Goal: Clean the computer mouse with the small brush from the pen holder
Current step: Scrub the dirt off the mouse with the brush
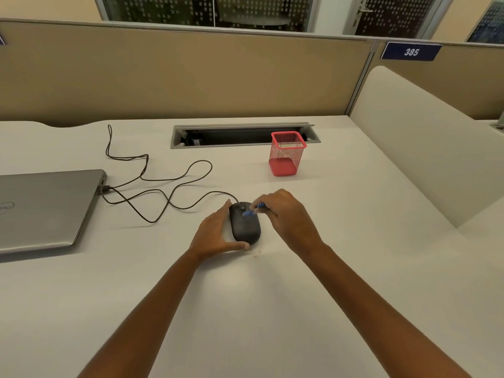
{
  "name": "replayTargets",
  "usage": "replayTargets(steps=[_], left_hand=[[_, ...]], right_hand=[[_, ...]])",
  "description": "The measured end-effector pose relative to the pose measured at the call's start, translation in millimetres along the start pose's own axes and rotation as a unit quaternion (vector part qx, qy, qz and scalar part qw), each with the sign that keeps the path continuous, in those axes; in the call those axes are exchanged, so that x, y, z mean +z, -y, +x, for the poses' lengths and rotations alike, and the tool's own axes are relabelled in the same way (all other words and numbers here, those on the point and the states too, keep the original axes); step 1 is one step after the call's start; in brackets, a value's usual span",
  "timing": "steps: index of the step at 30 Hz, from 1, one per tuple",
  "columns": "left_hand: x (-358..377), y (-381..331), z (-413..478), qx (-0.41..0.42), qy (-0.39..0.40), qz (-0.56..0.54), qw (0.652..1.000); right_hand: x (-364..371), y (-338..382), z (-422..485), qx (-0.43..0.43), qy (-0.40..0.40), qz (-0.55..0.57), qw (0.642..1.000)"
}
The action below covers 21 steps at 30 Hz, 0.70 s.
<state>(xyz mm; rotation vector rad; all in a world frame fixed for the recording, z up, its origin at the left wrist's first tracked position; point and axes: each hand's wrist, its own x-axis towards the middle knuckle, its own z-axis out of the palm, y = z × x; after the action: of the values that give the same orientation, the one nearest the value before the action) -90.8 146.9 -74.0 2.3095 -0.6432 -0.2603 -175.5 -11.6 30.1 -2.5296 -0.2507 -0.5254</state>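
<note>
Item one: the black oval corded computer mouse (244,224), which is lying on the pale white desk (341,241) just in front of you, near its middle. Your left hand (218,233) is cupping the mouse's left flank, fingers stretched along the side and thumb curled round the near end, so you are steadying it rather than lifting it.

Item two: the small blue-handled brush (252,210), which is sitting pinched in the fingers of your right hand (286,216), closed narrowly around the handle. Its tip is touching the top of the mouse near the scroll wheel. The bristles are too blurred to make out.

Item three: the red wire-mesh square pen holder (287,154), which is standing upright beyond the mouse, well apart from both hands, and appears empty.

Item four: the thin black cable (163,192), which is looping from the mouse toward the closed grey laptop (46,208) at your left.

Progress, as a judgement: you are done fetching the brush and are now in the brushing step, working the front upper shell. A few specks are showing on the desk just beside the near end of the mouse. The rear and sides probably remain for you, as may returning the brush to the holder.
</note>
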Motion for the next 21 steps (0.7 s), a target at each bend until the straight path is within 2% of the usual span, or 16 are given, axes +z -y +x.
replayTargets(steps=[3,7,12,15,21], left_hand=[[-0.2,-1.0,-0.5,-0.002,-0.001,-0.005,1.0],[-1.3,-2.2,-1.4,-0.002,0.005,-0.014,1.0],[-0.3,-2.6,-1.9,-0.001,-0.003,-0.014,1.0],[-1.2,-2.7,-3.1,0.002,-0.002,-0.015,1.0],[-1.4,0.2,-10.5,-0.006,0.001,-0.015,1.0]], right_hand=[[13.6,1.2,13.6,0.016,0.014,-0.006,1.0],[21.2,2.5,-2.5,-0.011,0.056,-0.035,0.998],[12.3,4.8,-40.7,-0.052,0.048,-0.044,0.996],[9.2,8.0,-47.9,-0.045,0.065,-0.052,0.996],[10.1,17.4,-14.5,-0.041,0.015,-0.018,0.999]])
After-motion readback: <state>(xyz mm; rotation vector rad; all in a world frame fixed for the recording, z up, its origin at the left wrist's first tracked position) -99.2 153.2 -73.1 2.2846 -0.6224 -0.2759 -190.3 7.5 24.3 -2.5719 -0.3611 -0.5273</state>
